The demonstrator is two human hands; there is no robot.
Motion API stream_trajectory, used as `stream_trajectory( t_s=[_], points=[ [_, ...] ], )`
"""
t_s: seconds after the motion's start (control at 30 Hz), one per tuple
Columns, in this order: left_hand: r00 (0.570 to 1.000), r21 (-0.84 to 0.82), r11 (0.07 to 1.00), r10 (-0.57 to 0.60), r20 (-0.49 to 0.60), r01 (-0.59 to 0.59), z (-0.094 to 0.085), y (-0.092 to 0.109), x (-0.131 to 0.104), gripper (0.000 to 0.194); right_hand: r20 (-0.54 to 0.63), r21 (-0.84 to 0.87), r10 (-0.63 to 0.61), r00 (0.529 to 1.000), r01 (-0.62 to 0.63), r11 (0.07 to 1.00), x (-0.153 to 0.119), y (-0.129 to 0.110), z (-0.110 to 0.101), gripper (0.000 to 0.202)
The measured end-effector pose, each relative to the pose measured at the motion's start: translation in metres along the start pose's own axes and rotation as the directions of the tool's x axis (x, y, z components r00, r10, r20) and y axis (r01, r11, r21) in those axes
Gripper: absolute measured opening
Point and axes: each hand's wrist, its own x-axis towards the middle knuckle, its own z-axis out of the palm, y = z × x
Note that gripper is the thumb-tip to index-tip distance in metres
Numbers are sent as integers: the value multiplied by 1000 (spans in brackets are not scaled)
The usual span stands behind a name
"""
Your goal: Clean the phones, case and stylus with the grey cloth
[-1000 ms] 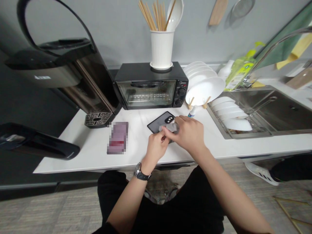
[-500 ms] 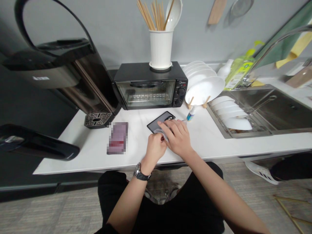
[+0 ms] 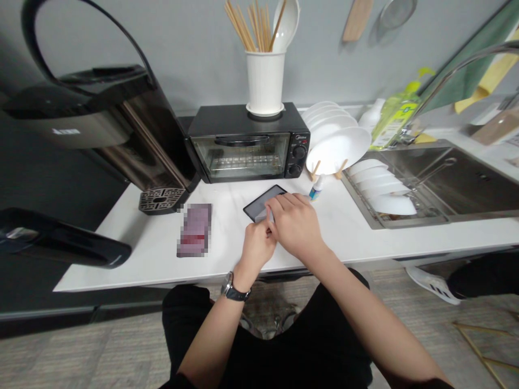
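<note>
A dark-edged phone point(image 3: 259, 203) lies face or back up on the white counter, partly covered by my hands. My right hand point(image 3: 295, 220) is curled over its right end, with a grey cloth point(image 3: 261, 215) under the fingers. Wearing a watch, my left hand point(image 3: 258, 248) is closed at the near edge of the phone and touches the right one; what its fingers pinch is hidden. A small white and blue bottle point(image 3: 317, 188) stands just beyond my right hand. To the left lies a pixelated purple object point(image 3: 195, 229).
Behind the phone is a toaster oven point(image 3: 247, 146) carrying a white cup point(image 3: 265, 81) of chopsticks. White plates point(image 3: 338, 151) stand beside it, near the sink point(image 3: 466, 189). A dark dispenser point(image 3: 162, 135) and a black cylinder point(image 3: 68, 237) are at the left. Another person's shoe point(image 3: 432, 283) shows at lower right.
My right hand has curled its fingers more and now hides more of the phone's right end and the cloth. My left hand has barely moved.
</note>
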Motion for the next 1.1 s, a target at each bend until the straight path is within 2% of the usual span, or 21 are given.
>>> stream_trajectory(
  t_s=[0.1,0.17,0.23,0.3,0.43,0.5,0.57,0.67,0.77,0.83,0.9,0.97,1.03,1.1],
  points=[
    [1000,22,1000,1,-13,-1,1,-1,0,23,-104,49,-184,977,190,981,-12,8,17,31],
    [1000,9,1000,11,-20,-11,2,-1,0,23,-188,35,-208,960,219,975,-20,12,25,34],
    [999,-17,1000,22,-30,-23,2,-1,-1,22,-236,22,-115,965,124,992,-24,14,26,30],
    [999,-45,998,29,-34,-31,2,-1,-2,23,-216,46,30,976,-21,999,-23,15,21,34],
    [999,-53,998,31,-20,-32,0,0,-3,23,-59,31,300,952,-299,954,-13,12,1,51],
    [1000,-37,999,29,-10,-30,0,0,-3,21,2,-6,337,942,-337,942,-7,9,-8,47],
    [1000,-9,999,30,-4,-30,0,0,-3,20,47,8,249,967,-250,968,-2,6,-12,33],
    [999,63,997,32,15,-33,0,-2,-3,22,59,61,0,998,-3,998,3,1,-9,13],
    [999,109,994,24,28,-27,0,-3,-2,24,-3,64,-172,985,171,983,1,-3,1,18],
    [1000,113,993,17,21,-19,-1,-3,-2,23,-79,69,-209,975,214,974,-4,-3,8,22],
    [1000,102,995,12,7,-12,-1,-2,-2,22,-153,73,-162,975,175,982,-10,0,12,25],
    [1000,66,998,20,-2,-19,-1,-2,-2,20,-191,85,-48,980,65,994,-16,4,14,26],
    [999,15,999,40,-8,-39,0,-1,-3,18,-163,134,107,981,-85,987,-20,10,12,29],
    [998,-23,998,57,-23,-57,0,0,-3,21,-93,173,255,963,-236,956,-20,14,7,40]
  ],
)
